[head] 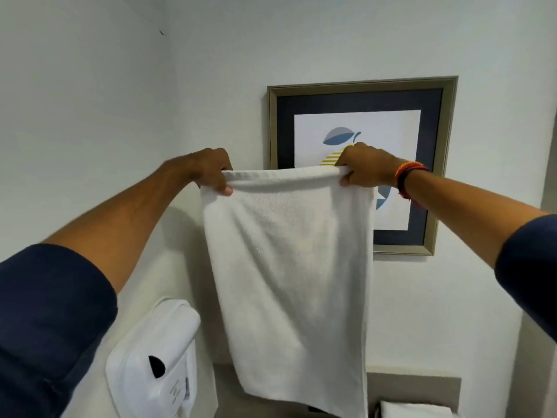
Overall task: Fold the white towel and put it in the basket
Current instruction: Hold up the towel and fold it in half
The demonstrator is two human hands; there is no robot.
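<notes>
White terry cloth, the towel, hangs in the air in front of the wall, held up by its top edge at chest-to-head height. The left hand is clenched on the upper left corner, fingers curled over the rolled hem. The right hand pinches the upper right corner in the same way; a red and orange wristband sits on that wrist. The top edge runs nearly level between the two hands, with a slight sag in the middle. The cloth appears doubled at the top edge, though the layer count cannot be confirmed. The lower edge hangs free and slants down to the right.

Behind the towel, a framed picture hangs on the wall. A white wall-mounted unit sits at lower left. A folded white item shows at the bottom edge. No basket is in view.

Step in hand, as judged: folding, with the towel stretched flat for alignment. The next move calls for bringing the two held corners together, or lowering the cloth onto a surface, while keeping the edges matched. The basket must then be located before placement.
</notes>
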